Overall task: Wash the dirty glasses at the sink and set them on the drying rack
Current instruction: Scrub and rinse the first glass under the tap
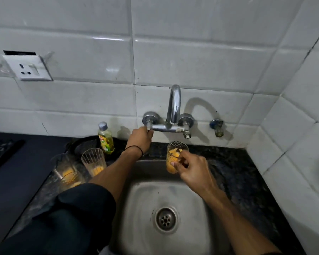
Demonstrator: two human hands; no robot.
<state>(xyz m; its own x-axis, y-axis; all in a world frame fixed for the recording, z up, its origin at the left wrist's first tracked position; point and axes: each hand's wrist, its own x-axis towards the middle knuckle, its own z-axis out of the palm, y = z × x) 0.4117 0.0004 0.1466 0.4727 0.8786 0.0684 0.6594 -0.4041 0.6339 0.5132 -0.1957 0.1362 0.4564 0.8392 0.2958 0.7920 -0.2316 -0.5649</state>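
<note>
Three juice-stained glasses: two (94, 161) (69, 172) on the worktop (247, 173), one (174, 157) pinched by the right hand (191, 167) over the sink (140, 208). Left hand (141, 138) grips the tap handle (149, 125).

I note glossy white wall tiles (191, 57), a dull brushed-steel sink (136, 208), a shiny chrome tap (174, 105), and clear cut glass (175, 150).

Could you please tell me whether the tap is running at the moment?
Off, as far as the view shows: no stream falls from the tap into the sink. The left hand grips its left handle.
</note>
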